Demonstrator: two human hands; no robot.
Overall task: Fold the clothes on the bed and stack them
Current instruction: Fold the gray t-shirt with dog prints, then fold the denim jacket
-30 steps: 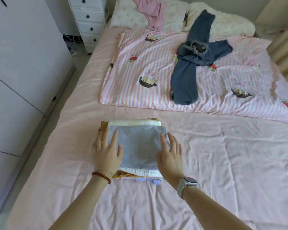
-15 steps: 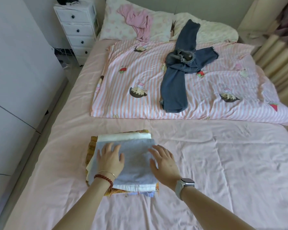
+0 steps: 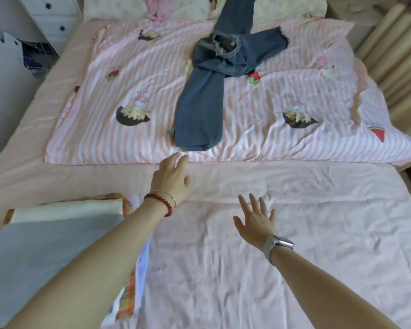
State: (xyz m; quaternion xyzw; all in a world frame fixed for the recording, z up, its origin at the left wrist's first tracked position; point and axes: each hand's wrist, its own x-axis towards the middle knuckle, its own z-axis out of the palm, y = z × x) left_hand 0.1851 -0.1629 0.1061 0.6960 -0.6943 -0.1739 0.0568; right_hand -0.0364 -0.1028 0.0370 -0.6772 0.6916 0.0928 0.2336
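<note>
Both hands, left hand (image 3: 171,179) and right hand (image 3: 255,218), reach with fingers spread toward unlabelled jeans (image 3: 207,96).

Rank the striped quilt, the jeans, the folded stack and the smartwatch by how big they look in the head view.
1. striped quilt
2. folded stack and jeans: unsure which is bigger, since the stack lies much nearer the camera and runs off the frame
3. smartwatch

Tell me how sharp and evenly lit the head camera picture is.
Head view: soft daylight, no glare; wide-angle bending at the edges; slight motion softness on the left hand and right hand; the dark blue denim jeans read clearly; the grey-topped folded clothes stack lies dimmer at lower left.
</note>
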